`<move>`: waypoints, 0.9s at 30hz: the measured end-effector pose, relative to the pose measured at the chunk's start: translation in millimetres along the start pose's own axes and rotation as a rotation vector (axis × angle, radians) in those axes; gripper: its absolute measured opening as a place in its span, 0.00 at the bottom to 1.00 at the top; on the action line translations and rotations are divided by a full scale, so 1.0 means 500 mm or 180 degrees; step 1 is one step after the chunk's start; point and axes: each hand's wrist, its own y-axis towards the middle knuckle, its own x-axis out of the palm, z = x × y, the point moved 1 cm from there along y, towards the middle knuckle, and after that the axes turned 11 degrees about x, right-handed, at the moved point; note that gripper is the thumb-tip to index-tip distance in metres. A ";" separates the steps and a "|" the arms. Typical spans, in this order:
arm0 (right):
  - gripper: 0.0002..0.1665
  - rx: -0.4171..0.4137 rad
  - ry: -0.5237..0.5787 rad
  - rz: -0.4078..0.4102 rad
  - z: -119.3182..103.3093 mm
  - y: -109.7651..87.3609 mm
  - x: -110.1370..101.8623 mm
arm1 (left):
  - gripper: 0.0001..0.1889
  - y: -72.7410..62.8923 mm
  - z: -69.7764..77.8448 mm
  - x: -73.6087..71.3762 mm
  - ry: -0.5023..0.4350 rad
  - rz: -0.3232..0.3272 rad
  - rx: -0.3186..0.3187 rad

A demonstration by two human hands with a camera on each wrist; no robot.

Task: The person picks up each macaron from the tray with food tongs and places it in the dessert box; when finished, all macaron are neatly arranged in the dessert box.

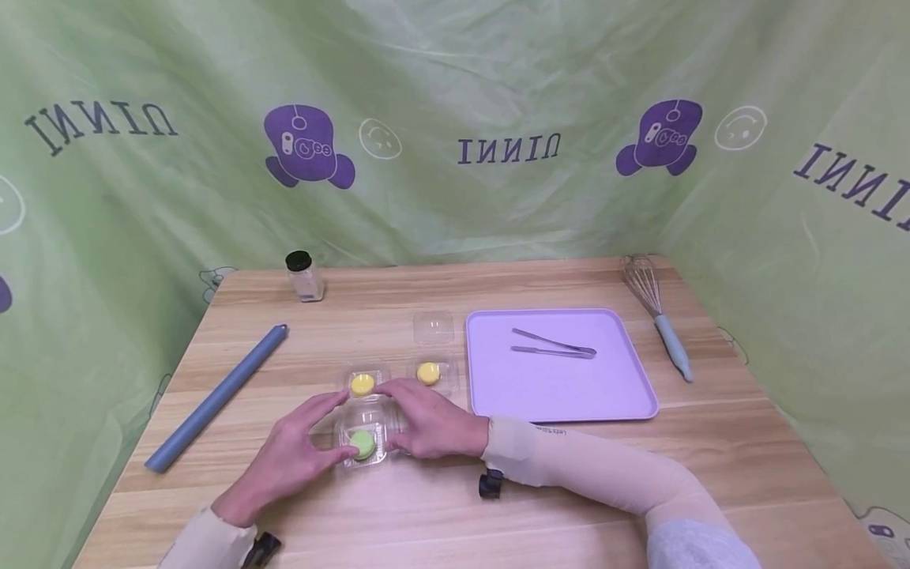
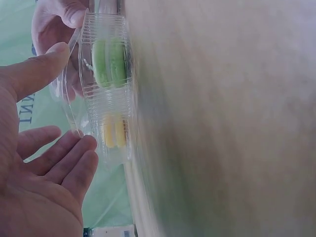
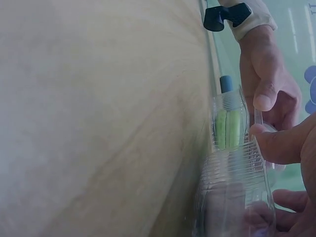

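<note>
A small clear plastic box (image 1: 377, 458) with a green macaron (image 1: 363, 445) in its base lies on the table between both hands. Its hinged lid (image 2: 74, 106) is tilted over the base, partly closed. My left hand (image 1: 291, 450) holds the lid's left side, thumb near the front corner and fingers toward the back. On the other side my right hand (image 1: 434, 419) spans the lid in the same way, its thumb (image 3: 276, 145) at the edge. Just behind stands another clear box with a yellow macaron (image 1: 362, 385), close to the fingertips of both hands.
Right of that, an open box with a yellow macaron (image 1: 429, 373) has its lid (image 1: 434, 327) laid back. A purple tray (image 1: 569, 395) bears metal tongs (image 1: 554, 348). A whisk (image 1: 661, 324) lies far right, a blue rod (image 1: 216, 399) left, and a black-capped jar (image 1: 306, 278) at the back.
</note>
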 end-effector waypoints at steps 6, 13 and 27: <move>0.53 -0.0055 -0.0031 0.0003 -0.001 -0.002 -0.002 | 0.47 -0.002 0.005 -0.004 0.0008 -0.0045 -0.0011; 0.53 -0.0107 -0.0048 -0.0039 -0.002 -0.006 -0.002 | 0.47 -0.006 0.009 -0.006 0.0038 -0.0086 0.0066; 0.55 -0.0283 -0.0261 -0.0121 -0.014 -0.004 0.009 | 0.49 -0.028 0.016 -0.009 0.0166 -0.0192 -0.0045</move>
